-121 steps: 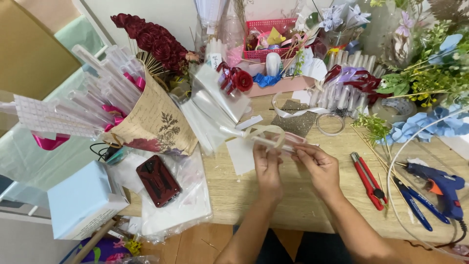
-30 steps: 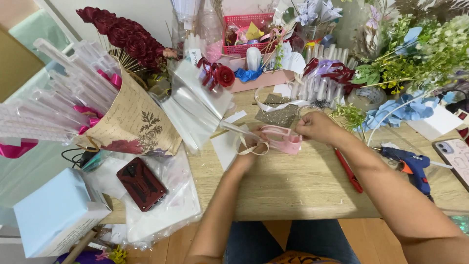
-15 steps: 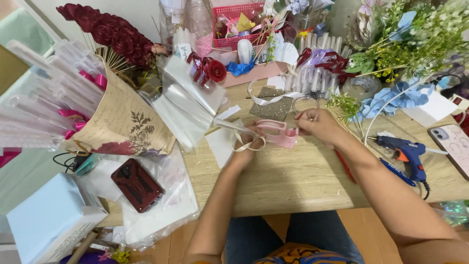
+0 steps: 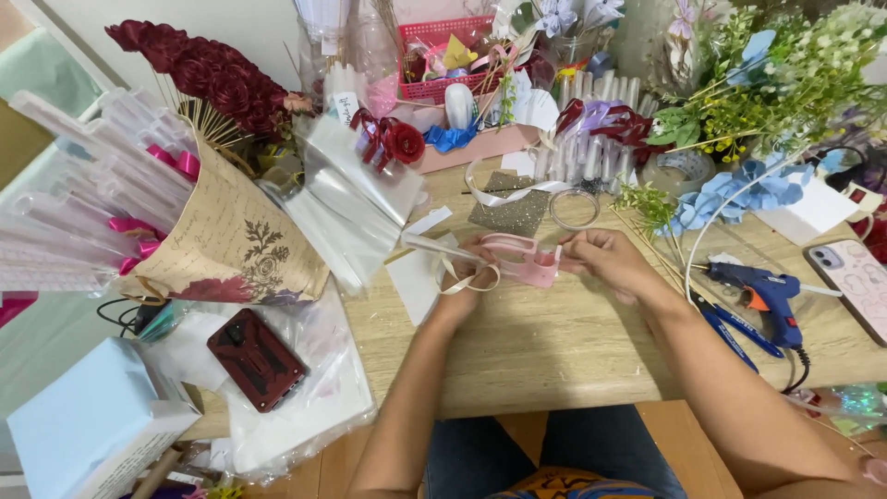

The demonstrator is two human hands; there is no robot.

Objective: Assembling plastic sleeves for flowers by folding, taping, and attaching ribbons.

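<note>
A blue glue gun [image 4: 765, 294] lies on the wooden table [image 4: 554, 351] to the right of the hands, with blue-handled pliers [image 4: 725, 331] just beside it and a phone in a pale patterned case [image 4: 855, 282] further right. Beyond the hands sit a glittery grey sheet [image 4: 511, 211], a clear tape ring [image 4: 575, 208] and a pink basket [image 4: 439, 55]. To the left stands a paper-wrapped bouquet [image 4: 236, 249]; nearer, a dark red phone case [image 4: 256, 359] and a pale blue box [image 4: 88, 425].
</note>
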